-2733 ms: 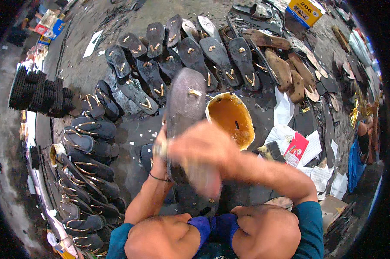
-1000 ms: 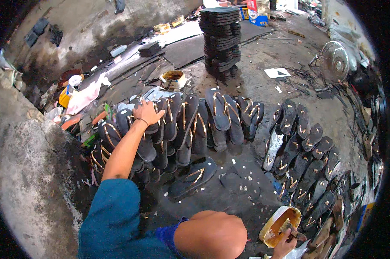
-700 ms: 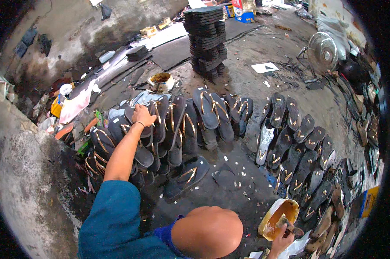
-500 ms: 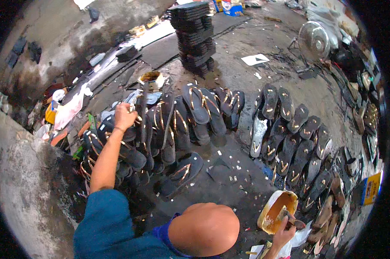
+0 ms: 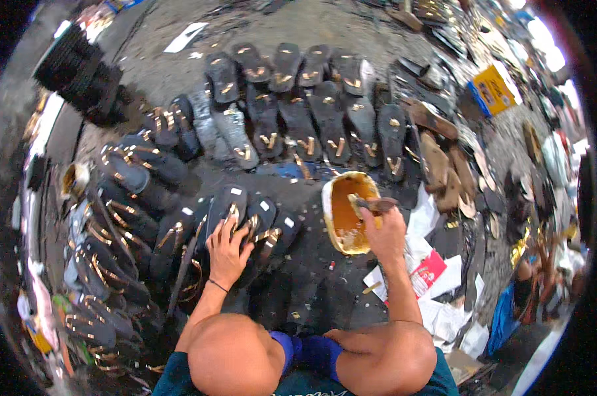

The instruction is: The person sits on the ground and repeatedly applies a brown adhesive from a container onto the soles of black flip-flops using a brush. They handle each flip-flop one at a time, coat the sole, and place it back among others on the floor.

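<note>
**Black sandal (image 5: 227,200) at the left hand (image 5: 227,256); brush-like tool (image 5: 383,205) in the right hand (image 5: 386,239)**

The gold-strapped sandal lies among others on the floor (image 5: 315,284), left of the left edge of the amber-filled tub (image 5: 358,175). The left hand, 0.5 s earlier at the left-hand row of sandals (image 5: 132,177), now touches it, fingers apart; whether they grip cannot be told. Handling thus appears shifted nearer the tub. 2 further sandals (image 5: 261,210) lie just right of it. The right hand, fingers clamped on the tool, stands at the tub's right rim. Outward: upper rows of soles (image 5: 298,122); rightward, white papers (image 5: 443,317).
</note>
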The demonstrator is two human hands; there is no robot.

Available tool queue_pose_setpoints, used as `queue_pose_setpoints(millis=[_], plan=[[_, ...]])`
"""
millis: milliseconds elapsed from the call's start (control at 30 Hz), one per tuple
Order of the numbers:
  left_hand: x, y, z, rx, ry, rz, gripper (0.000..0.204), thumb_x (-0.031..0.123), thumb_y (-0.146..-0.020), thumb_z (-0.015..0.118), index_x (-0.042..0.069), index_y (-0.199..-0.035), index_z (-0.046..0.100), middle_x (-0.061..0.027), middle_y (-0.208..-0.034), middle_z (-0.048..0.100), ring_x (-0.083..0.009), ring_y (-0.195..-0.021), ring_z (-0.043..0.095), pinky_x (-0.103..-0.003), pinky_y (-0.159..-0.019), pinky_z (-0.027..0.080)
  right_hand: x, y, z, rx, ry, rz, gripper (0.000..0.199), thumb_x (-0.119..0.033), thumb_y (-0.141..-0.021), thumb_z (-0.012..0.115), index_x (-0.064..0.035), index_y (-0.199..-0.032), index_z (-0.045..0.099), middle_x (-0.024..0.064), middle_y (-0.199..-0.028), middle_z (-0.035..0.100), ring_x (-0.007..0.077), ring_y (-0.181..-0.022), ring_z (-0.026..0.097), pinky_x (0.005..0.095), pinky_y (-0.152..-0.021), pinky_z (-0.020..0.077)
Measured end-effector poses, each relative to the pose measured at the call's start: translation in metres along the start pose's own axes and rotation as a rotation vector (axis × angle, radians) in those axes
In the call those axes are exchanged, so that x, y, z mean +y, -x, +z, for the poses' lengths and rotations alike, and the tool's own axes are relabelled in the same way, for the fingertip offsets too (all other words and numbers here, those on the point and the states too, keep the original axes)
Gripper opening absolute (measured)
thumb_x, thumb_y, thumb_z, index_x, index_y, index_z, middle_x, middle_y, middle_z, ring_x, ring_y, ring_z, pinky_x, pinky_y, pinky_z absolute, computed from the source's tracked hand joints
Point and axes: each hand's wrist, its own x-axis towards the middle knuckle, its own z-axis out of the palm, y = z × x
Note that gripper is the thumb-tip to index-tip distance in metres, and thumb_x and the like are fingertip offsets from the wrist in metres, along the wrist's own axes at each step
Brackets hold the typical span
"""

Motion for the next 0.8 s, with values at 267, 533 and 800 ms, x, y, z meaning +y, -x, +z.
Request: queue_pose_setpoints(millis=[267, 533, 800], plan=[[0.022, 0.044, 0.012, -0.158, 0.442, -0.079, 0.035, 0.011, -0.083, 0.075, -0.001, -0.115, 0.065, -0.0176, -0.119, 0.064, -0.0352, -0.113, 0.059, -0.045, -0.099, 0.048, -0.007, 0.023, -0.042, 0.040, 0.007, 0.073, 0.023, -0.024, -0.090, 0.070, -0.0030, -0.098, 0.064, 0.0163, -0.086, 0.066, 0.0368, -0.085, 0.061, 0.0468, -0.078, 0.0479], [0.046, 0.005, 0.066, -0.333, 0.257, 0.217, 0.065, 0.030, -0.090, 0.070, 0.000, -0.144, 0.048, -0.0236, -0.155, 0.037, -0.0419, -0.146, 0.031, -0.049, -0.120, 0.027, -0.010, 0.049, -0.072, -0.608, 0.163, 0.322, 0.034, -0.031, -0.089, 0.069, 0.0008, -0.098, 0.064, 0.0245, -0.088, 0.067, 0.0427, -0.081, 0.066, 0.0508, -0.071, 0.0498], [0.065, -0.007, 0.081, -0.325, 0.295, 0.251, 0.073, 0.024, -0.086, 0.071, 0.003, -0.150, 0.042, -0.0296, -0.158, 0.030, -0.0431, -0.149, 0.026, -0.047, -0.119, 0.028, -0.016, 0.059, -0.071, -0.568, 0.238, 0.182, 0.031, -0.032, -0.092, 0.066, -0.0003, -0.092, 0.067, 0.0208, -0.078, 0.068, 0.0409, -0.076, 0.067, 0.0496, -0.072, 0.0505]])
